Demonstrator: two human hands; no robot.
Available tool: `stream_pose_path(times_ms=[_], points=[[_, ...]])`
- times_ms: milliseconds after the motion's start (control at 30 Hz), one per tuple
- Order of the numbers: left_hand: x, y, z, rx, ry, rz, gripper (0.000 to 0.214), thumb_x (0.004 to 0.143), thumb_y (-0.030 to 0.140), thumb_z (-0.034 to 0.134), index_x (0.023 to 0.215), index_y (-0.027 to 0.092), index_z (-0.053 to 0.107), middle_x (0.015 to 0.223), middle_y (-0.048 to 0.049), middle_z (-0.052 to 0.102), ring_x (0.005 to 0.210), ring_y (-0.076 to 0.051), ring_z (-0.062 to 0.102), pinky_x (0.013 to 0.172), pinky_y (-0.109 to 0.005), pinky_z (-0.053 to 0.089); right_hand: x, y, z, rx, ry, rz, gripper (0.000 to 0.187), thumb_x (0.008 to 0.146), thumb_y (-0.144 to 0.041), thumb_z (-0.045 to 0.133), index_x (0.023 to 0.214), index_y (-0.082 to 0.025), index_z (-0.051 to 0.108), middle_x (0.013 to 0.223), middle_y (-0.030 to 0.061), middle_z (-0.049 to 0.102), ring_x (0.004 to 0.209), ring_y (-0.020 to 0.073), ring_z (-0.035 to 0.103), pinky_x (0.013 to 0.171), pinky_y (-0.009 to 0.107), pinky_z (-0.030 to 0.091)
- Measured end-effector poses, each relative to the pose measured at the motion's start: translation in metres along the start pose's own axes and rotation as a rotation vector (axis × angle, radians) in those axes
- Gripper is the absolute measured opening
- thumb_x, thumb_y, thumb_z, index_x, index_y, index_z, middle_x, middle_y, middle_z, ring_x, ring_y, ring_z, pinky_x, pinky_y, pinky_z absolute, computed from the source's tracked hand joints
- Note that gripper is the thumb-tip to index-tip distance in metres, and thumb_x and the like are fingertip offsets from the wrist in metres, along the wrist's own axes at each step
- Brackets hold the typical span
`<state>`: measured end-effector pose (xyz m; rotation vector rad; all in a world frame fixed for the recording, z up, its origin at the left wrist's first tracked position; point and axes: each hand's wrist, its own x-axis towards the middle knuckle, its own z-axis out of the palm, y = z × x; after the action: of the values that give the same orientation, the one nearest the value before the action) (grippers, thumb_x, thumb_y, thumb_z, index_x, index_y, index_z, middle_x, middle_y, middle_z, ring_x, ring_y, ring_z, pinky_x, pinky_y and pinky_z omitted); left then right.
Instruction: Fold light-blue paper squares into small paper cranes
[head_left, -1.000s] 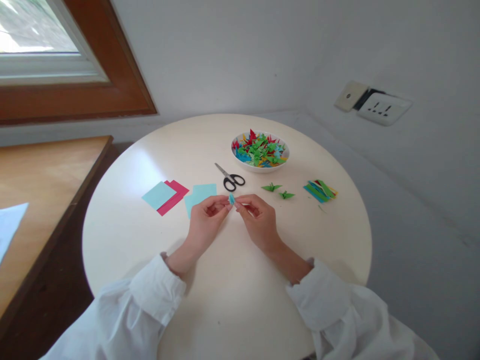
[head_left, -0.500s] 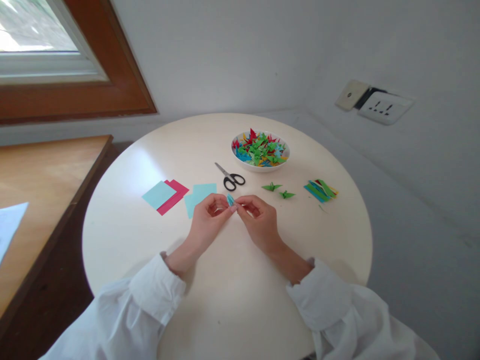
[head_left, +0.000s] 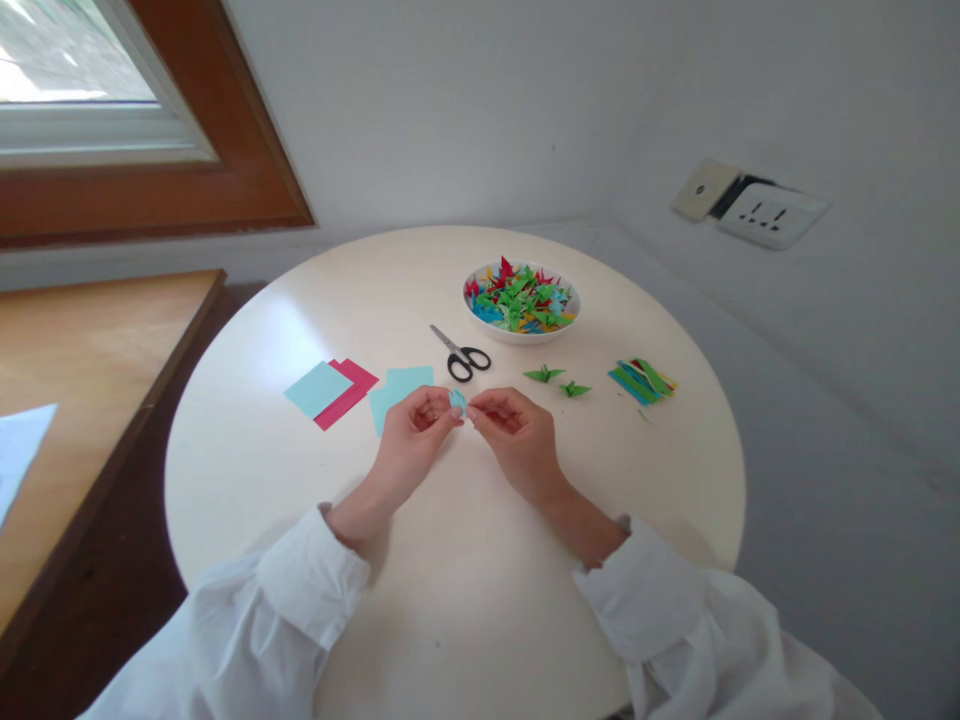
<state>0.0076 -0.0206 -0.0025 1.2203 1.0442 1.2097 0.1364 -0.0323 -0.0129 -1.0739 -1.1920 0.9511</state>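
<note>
- Thumb and fingers of the left hand [head_left: 409, 428] are pinched on a small blue paper [head_left: 458, 401], folded up tight.
- The right hand [head_left: 525, 440] has its thumb and first finger pinched together at the right edge of the same paper.
- The small blue paper is up between the two hands, over the middle of the round white table [head_left: 465, 610].
- Half a second ago the paper looked thin and stripy. Now it looks wider and flatter, and the left thumb has slid a bit left on it. The things on the table lie just where they were.
- White sleeves [head_left: 311, 580] with loose cuffs go round both wrists.
- Pale blue sheets [head_left: 409, 380] lie just behind the left hand, which hides part of them.
- Scissors [head_left: 457, 349] with black handles lie behind the hands, tip to the far left.
- Two little green paper birds [head_left: 545, 374] sit near the right hand, past its fingers.
- Farther left, a blue square [head_left: 316, 389] lies on top of dark pink sheets [head_left: 343, 402].
- Far right, paper strips [head_left: 641, 381] lie in a pile, green, blue and yellow.
- At the back, a white bowl [head_left: 521, 338] is full of tiny birds in many colours.
- A white sheet [head_left: 21, 450] lies on the wooden table [head_left: 105, 340] at the left; any writing on it is too blurry to read.
- A socket [head_left: 772, 215] is on the right wall.
</note>
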Motion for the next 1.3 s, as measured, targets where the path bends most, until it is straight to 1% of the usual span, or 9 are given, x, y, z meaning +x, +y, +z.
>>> stream_pose_path(times_ms=[200, 367, 500, 667, 867, 1100, 1300], points=[[0.0004, -0.0044, -0.0036, -0.043, -0.089, -0.031, 0.014, 0.070, 0.028, 0.067, 0.069, 0.016, 0.059, 0.065, 0.0026, 0.055, 0.063, -0.010, 0.053, 0.068, -0.025, 0.046, -0.0005, -0.0003, 0.0001, -0.024, -0.031, -0.007, 0.008, 0.068, -0.025, 0.065, 0.072, -0.019, 0.061, 0.072, 0.0007, 0.064, 0.067, 0.0130, 0.060, 0.063, 0.026, 0.051], [0.0011, 0.0011, -0.0034, -0.181, -0.181, -0.113, 0.019, 0.067, 0.033, 0.070, 0.070, 0.016, 0.062, 0.069, 0.0000, 0.059, 0.068, -0.012, 0.056, 0.072, -0.027, 0.045, -0.0002, -0.0022, -0.0019, -0.004, -0.064, -0.041, 0.006, 0.071, -0.024, 0.063, 0.075, -0.020, 0.061, 0.074, 0.0009, 0.064, 0.068, 0.0127, 0.060, 0.064, 0.026, 0.051], [0.0006, 0.0031, -0.0033, -0.235, -0.248, -0.129, 0.021, 0.067, 0.034, 0.071, 0.071, 0.015, 0.064, 0.071, -0.0018, 0.062, 0.071, -0.013, 0.057, 0.074, -0.028, 0.044, 0.0001, -0.0026, -0.0026, 0.032, -0.097, -0.050, 0.012, 0.070, -0.024, 0.065, 0.081, -0.020, 0.062, 0.078, 0.0010, 0.064, 0.072, 0.0126, 0.061, 0.065, 0.025, 0.051], [0.0015, -0.0014, -0.0047, -0.205, -0.263, -0.124, 0.023, 0.068, 0.035, 0.071, 0.074, 0.014, 0.064, 0.073, -0.0021, 0.062, 0.072, -0.014, 0.057, 0.073, -0.029, 0.043, -0.0010, -0.0020, -0.0012, -0.003, -0.100, -0.045, 0.018, 0.068, -0.025, 0.069, 0.085, -0.020, 0.063, 0.074, -0.0001, 0.062, 0.066, 0.0113, 0.058, 0.063, 0.024, 0.051], [0.0020, -0.0038, -0.0056, -0.196, -0.269, -0.106, 0.022, 0.069, 0.035, 0.070, 0.074, 0.015, 0.064, 0.072, -0.0014, 0.061, 0.072, -0.014, 0.056, 0.074, -0.029, 0.043, -0.0028, -0.0014, -0.0003, -0.023, -0.103, -0.094, 0.015, 0.072, -0.024, 0.066, 0.086, -0.020, 0.065, 0.080, 0.0015, 0.065, 0.070, 0.0120, 0.059, 0.066, 0.025, 0.051], [-0.0001, 0.0017, -0.0042, -0.260, -0.292, -0.122, 0.022, 0.071, 0.036, 0.069, 0.076, 0.015, 0.066, 0.074, -0.0028, 0.062, 0.073, -0.013, 0.056, 0.074, -0.029, 0.043, -0.0027, -0.0011, -0.0026, -0.005, -0.072, -0.091, 0.014, 0.071, -0.022, 0.066, 0.085, -0.020, 0.065, 0.078, 0.0009, 0.066, 0.070, 0.0116, 0.060, 0.065, 0.024, 0.052], [-0.0003, 0.0025, -0.0027, -0.297, -0.298, -0.124, 0.020, 0.070, 0.034, 0.070, 0.074, 0.015, 0.065, 0.072, -0.0008, 0.061, 0.071, -0.012, 0.056, 0.073, -0.027, 0.043, -0.0033, -0.0017, -0.0019, -0.001, -0.079, -0.093, 0.010, 0.072, -0.022, 0.065, 0.082, -0.020, 0.065, 0.080, 0.0016, 0.068, 0.071, 0.0124, 0.062, 0.065, 0.024, 0.052]])
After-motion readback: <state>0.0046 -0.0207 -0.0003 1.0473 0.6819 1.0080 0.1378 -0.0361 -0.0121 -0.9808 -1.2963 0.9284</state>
